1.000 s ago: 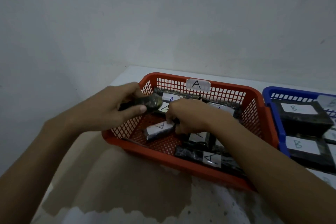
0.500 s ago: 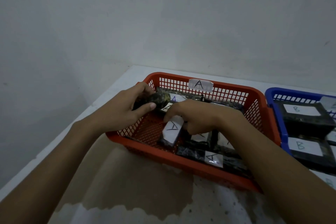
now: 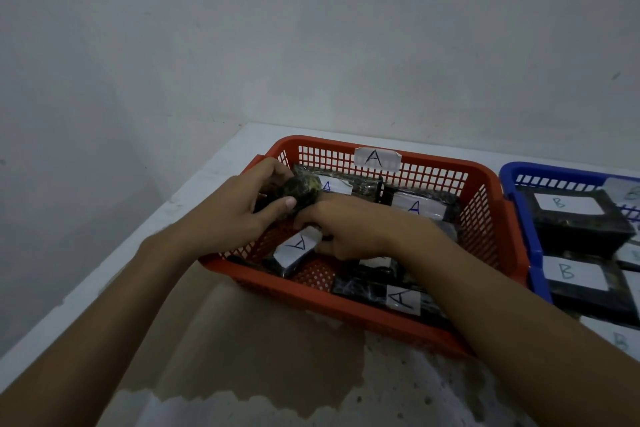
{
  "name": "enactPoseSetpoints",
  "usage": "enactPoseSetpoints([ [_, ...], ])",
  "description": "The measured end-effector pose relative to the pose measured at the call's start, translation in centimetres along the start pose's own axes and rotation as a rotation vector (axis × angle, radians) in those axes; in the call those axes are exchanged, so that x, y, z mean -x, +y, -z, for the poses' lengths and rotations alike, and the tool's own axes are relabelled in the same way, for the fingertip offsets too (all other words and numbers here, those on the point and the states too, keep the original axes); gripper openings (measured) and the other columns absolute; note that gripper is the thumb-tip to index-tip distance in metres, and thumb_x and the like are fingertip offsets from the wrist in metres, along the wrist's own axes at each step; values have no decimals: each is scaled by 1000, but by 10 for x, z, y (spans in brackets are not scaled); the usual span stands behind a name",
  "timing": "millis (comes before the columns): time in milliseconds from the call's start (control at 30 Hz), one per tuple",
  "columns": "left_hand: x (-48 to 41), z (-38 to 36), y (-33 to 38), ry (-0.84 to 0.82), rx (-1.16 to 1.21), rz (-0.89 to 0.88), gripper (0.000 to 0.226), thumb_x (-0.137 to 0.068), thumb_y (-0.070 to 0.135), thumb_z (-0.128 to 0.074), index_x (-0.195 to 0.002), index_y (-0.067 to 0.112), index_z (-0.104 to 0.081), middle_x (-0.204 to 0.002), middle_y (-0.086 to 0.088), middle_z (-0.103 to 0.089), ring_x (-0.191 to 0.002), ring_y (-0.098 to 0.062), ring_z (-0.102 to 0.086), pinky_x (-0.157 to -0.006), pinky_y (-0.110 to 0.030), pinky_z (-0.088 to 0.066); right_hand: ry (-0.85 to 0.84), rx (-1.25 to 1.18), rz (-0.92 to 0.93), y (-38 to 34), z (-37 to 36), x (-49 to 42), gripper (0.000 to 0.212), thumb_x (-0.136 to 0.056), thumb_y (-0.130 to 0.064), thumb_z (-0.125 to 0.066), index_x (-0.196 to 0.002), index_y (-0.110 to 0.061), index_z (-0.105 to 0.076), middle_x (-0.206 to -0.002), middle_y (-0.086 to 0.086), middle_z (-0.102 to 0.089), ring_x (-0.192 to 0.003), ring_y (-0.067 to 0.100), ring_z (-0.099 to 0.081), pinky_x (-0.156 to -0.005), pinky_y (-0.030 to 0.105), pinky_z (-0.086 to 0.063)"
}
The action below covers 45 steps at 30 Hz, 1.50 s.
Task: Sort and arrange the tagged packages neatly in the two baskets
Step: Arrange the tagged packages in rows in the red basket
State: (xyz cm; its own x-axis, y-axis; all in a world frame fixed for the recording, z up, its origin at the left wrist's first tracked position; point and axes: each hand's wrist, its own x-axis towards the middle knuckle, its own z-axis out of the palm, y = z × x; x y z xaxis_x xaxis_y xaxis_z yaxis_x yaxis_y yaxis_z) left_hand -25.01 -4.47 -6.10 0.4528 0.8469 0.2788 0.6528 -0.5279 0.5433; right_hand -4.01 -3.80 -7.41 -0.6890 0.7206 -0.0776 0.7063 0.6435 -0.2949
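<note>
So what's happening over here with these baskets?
A person is sorting dark wrapped packages by letter tag. Both hands are in the red basket, which is tagged A. The left hand holds a small dark bundle over its far left corner, while the right hand grips an A-tagged package near the front. Other A packages lie around them. The blue basket to the right holds B-tagged packages.

Dim, flat light is washing the whole view in grey-blue.

A soft shadow is deepening across the wall (image 3: 86, 156) toward nine o'clock, small highlights are glinting on the dark wrapped package (image 3: 302, 188) near centre, and wide-angle stretch is bending and softening the forearms toward five and seven o'clock.
</note>
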Motion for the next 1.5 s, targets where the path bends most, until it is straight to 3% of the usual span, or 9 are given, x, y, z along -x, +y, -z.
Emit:
enactPoseSetpoints([
  [167, -2, -3, -2, -1, -43, -1, 27, -95, 31, -62, -118, 29, -49, -118, 10, -64, -102, -2, -62, -86, -26, -53, -40, -31, 31, -13, 2, 1, 21, -87, -30, -73, -104, -24, -62, -84, -16, -52, -75, 4, -52, -62, 21, -39],
  [367, -8, -6, -2, -76, -119, -5, 30, -89, 28, -72, -113, 24, -55, -113, 9, -65, -103, -8, -61, -90, -29, -52, -182, -182, 182, -37, -3, -2, 70, -87, 1, -60, -149, -27, -42, -81, 4, -58, -67, 14, -53, -58, 27, -47],
  [533, -22, -16, -6, -125, -268, -13, 26, -85, 32, -75, -95, 26, -52, -97, 6, -65, -92, -13, -62, -73, -25, -50, -137, -175, 214, -37, -7, -5, 70, -87, 3, -57, -150, -24, -44, -90, -18, -51, -83, -23, -42, -63, 8, -38],
  [700, -42, -18, -10, -167, -334, 9, 29, -76, 40, -81, -82, 26, -56, -82, 10, -63, -79, -8, -62, -69, -33, -56, -101, -83, 213, -37, -12, -6, 40, -99, -22, -56, -139, -19, -58, -123, 5, -67, -111, 23, -56, -96, 38, -46],
  [833, -53, -17, -11, -243, -351, 34, 33, -73, 47, -83, -81, 29, -56, -80, 14, -60, -77, -4, -59, -61, -21, -48, -121, -75, 162, -45, -15, -11, 35, -101, -29, -53, -128, -10, -63, -116, 8, -68, -103, 20, -63, -97, 44, -48],
  [1000, -57, -15, -12, -286, -294, 66, 20, -81, 24, -78, -92, 25, -61, -88, 14, -61, -84, -5, -61, -62, -15, -43, -59, -251, 113, -37, 5, -3, 29, -100, -28, -51, -86, -9, -67, -70, -1, -62, -55, 0, -54, -55, 22, -43],
  [1133, -54, -12, -2, -261, -197, 66, 17, -89, 31, -69, -101, 20, -65, -99, 6, -67, -91, -9, -63, -75, -22, -51, -107, -551, -31, -10, 27, 16, 28, -101, -24, -47, -101, -5, -67, -88, 12, -75, -68, 20, -76, -51, 27, -58],
  [1267, -45, -6, 13, -132, 42, 8, 34, -98, 44, -50, -91, 18, -70, -81, 8, -68, -72, -6, -60, -66, -21, -46, -34, -659, -84, 9, 39, 27, 24, -99, -18, -50, -85, -10, -68, -86, 8, -77, -69, 26, -76, -52, 24, -55],
  [1500, -30, -8, 12, -278, 3, 8, 12, -92, 35, -65, -93, 25, -72, -85, 14, -69, -79, -5, -64, -68, -24, -53, -330, -453, -125, 4, 31, 22, 35, -89, -47, -68, -110, -20, -69, -96, -4, -77, -83, 12, -75, -73, 32, -60],
])
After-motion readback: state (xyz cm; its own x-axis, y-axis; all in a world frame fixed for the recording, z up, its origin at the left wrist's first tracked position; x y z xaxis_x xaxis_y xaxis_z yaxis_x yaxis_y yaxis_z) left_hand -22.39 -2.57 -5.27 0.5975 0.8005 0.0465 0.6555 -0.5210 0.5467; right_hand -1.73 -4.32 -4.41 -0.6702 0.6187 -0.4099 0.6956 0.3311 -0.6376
